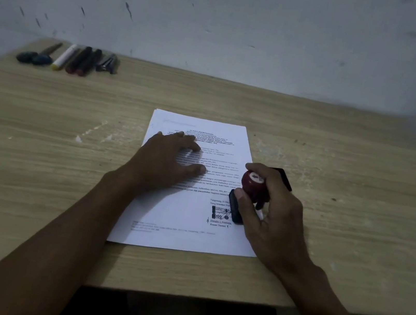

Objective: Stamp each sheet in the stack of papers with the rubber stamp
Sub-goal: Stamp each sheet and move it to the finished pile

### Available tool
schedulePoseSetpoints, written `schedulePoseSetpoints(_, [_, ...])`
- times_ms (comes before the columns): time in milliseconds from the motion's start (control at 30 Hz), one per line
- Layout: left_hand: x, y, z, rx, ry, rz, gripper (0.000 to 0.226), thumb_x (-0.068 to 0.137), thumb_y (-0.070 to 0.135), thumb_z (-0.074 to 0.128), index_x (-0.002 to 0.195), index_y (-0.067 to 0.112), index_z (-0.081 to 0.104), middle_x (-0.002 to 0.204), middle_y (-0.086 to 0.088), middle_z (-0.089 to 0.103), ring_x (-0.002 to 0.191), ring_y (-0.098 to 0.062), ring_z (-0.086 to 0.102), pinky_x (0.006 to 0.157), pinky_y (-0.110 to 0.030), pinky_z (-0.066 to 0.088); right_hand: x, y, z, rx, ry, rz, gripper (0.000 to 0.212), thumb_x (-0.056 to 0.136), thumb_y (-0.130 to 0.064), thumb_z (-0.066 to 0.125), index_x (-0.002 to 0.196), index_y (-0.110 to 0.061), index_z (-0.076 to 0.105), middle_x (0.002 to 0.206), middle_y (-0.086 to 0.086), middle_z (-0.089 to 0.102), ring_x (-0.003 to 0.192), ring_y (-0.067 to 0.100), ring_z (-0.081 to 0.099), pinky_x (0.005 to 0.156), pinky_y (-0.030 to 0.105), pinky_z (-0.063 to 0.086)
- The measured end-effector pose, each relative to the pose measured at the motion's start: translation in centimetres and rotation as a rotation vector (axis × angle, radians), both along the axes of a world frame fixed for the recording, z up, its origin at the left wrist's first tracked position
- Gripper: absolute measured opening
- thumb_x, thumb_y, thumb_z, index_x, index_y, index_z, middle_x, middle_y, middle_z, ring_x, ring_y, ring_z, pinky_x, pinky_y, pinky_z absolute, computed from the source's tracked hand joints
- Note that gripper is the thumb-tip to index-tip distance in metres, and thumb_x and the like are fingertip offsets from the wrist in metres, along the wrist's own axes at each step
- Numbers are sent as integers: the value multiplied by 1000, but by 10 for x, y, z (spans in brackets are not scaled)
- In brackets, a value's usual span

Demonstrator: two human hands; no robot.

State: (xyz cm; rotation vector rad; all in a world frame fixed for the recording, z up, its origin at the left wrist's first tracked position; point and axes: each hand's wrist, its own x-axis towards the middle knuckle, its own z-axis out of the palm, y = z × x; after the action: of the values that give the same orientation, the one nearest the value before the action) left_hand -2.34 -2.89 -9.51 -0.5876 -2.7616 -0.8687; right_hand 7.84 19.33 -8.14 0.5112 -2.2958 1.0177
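A stack of printed white papers (185,224) lies in the middle of the wooden table (38,157). My left hand (165,161) rests flat on the upper part of the top sheet, fingers spread. My right hand (272,208) grips a rubber stamp (251,184) with a dark red round handle and a black base. The base sits at the sheet's lower right, next to a dark printed mark and signature (221,214). A black object (284,179), partly hidden, shows behind my right hand's fingers.
Several pens, markers and a pair of scissors (67,57) lie in a row at the table's far left corner. A pale wall (249,27) rises behind the table. The table's front edge (180,293) is close to me.
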Motion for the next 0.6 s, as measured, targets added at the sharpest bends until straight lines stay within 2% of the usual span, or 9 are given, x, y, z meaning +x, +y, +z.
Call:
schedulePoseSetpoints(200, [-1, 0, -1, 7, -3, 3, 75, 63, 77, 45, 114, 25, 64, 135, 4, 58, 132, -18, 47, 110, -49, 32, 1, 0, 1, 32, 20, 5, 33, 85, -7, 70, 116, 0, 60, 99, -8, 57, 86, 1, 56, 77, 1, 40])
schedulePoseSetpoints(333, [-1, 0, 2, -1, 1, -7, 75, 63, 77, 44, 114, 24, 64, 132, 3, 59, 131, -19, 48, 109, -49, 34, 0, 1, 0, 38, 44, 5, 32, 84, -9, 69, 114, 1, 62, 96, -8, 58, 81, -1, 55, 75, 3, 41])
schedulePoseSetpoints(467, [1, 1, 2, 9, -2, -7, 78, 63, 76, 44, 116, 22, 64, 136, 2, 57, 134, -18, 45, 111, -48, 32, -2, 3, -2, 26, 70, 5, 35, 82, -7, 72, 115, 2, 65, 96, -9, 58, 82, -13, 54, 78, 3, 41])
schedulePoseSetpoints(600, [1, 0, 3, 10, 11, -13, 76, 65, 75, 45, 115, 22, 64, 134, 2, 58, 130, -20, 49, 108, -48, 35, -3, 3, -4, 8, 103, -9, 37, 81, -10, 73, 116, -1, 67, 99, -5, 62, 85, -3, 56, 78, 13, 47])
